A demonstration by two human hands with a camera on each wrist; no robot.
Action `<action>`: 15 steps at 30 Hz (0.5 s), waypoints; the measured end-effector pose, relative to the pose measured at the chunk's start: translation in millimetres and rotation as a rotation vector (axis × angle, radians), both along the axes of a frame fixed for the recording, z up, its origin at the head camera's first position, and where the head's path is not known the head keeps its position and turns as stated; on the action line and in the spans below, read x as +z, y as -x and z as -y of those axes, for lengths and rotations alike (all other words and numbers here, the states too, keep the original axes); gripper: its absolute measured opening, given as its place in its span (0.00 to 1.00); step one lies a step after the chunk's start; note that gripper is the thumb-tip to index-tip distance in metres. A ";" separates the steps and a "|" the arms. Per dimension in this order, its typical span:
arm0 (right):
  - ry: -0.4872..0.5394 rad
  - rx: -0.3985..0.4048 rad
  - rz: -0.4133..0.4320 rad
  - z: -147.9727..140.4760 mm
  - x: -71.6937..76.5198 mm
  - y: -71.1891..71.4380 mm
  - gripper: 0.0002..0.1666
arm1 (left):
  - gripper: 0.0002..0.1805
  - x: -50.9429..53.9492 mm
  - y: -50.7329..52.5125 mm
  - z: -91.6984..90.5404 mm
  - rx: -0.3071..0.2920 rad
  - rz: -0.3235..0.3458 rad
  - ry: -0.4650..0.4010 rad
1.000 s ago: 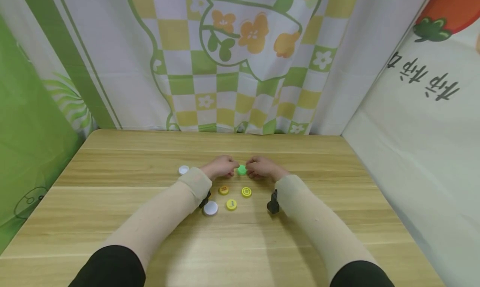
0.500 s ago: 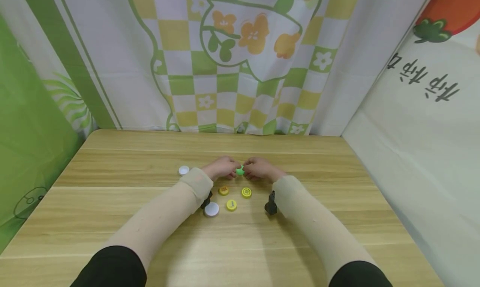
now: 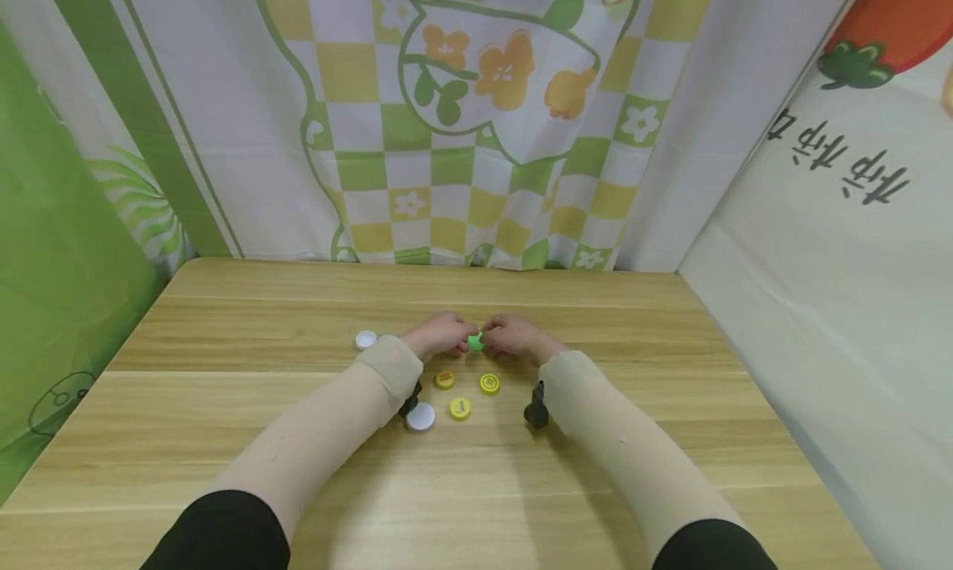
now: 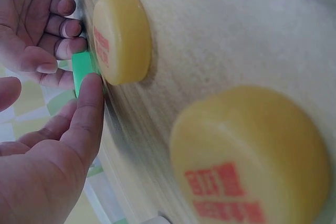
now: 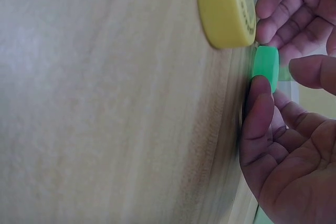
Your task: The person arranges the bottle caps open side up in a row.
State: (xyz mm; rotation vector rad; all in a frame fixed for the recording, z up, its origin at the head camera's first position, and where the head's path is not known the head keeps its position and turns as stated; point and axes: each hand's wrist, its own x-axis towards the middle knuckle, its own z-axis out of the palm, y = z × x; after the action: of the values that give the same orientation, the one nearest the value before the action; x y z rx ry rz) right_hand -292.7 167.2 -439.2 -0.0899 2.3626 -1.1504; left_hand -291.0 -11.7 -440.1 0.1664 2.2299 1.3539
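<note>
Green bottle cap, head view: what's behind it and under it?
Behind the green bottle cap: wooden tabletop, then checkered cloth. Under it: presumably tabletop, but the underside is hidden. The left hand and right hand partly cover its sides.

Arms [image 3: 320, 435] stretch forward, left grip [image 3: 441, 334] facing right grip [image 3: 517, 337].

A checkered curtain [image 3: 447, 165] hangs behind the wooden table [image 3: 462, 504], white printed cloth [image 3: 834, 305] at right.
</note>
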 end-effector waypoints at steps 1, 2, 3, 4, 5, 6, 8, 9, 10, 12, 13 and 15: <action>0.002 0.003 0.000 0.0 -0.1 0.1 0.20 | 0.25 0.0 -0.4 0.2 0.004 0.000 -0.004; 0.004 0.005 0.000 0.1 0.1 0.0 0.20 | 0.25 0.3 -0.7 0.5 0.005 -0.001 -0.007; 0.003 0.007 -0.002 0.2 0.2 0.0 0.20 | 0.25 0.3 -1.0 0.9 0.006 -0.002 -0.008; 0.004 0.009 -0.004 0.3 0.5 -0.1 0.20 | 0.25 -0.4 -0.7 1.2 0.010 -0.002 -0.013; 0.005 0.012 -0.006 0.6 0.7 -0.2 0.21 | 0.25 -0.9 -0.4 1.7 0.012 -0.002 -0.018; 0.008 0.014 -0.007 0.9 1.0 -0.4 0.21 | 0.25 -0.9 -0.4 2.2 0.014 -0.003 -0.019; 0.017 0.016 -0.010 1.8 1.6 -1.0 0.21 | 0.25 -1.0 0.0 3.2 0.015 -0.005 -0.025; 0.023 0.017 -0.009 2.3 1.8 -1.3 0.21 | 0.25 -1.1 0.3 3.8 0.017 -0.004 -0.029; 0.029 0.018 -0.010 2.8 2.3 -1.7 0.21 | 0.25 -1.1 0.6 4.3 0.019 -0.006 -0.031; 0.038 0.018 -0.011 3.9 3.0 -2.4 0.21 | 0.25 0.8 0.1 5.7 0.019 -0.007 -0.034; 0.043 0.015 -0.010 4.5 3.5 -2.8 0.22 | 0.25 1.7 -0.1 6.4 0.018 -0.007 -0.037; 0.047 0.010 -0.013 6.0 3.9 -3.1 0.21 | 0.25 4.0 -1.1 8.1 0.015 -0.005 -0.037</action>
State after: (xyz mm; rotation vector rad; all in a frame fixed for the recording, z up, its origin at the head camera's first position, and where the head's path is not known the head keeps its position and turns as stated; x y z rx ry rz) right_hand -289.6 161.2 -435.3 -0.1259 2.3443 -1.2048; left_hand -289.9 -19.7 -436.1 0.1668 2.2159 1.4043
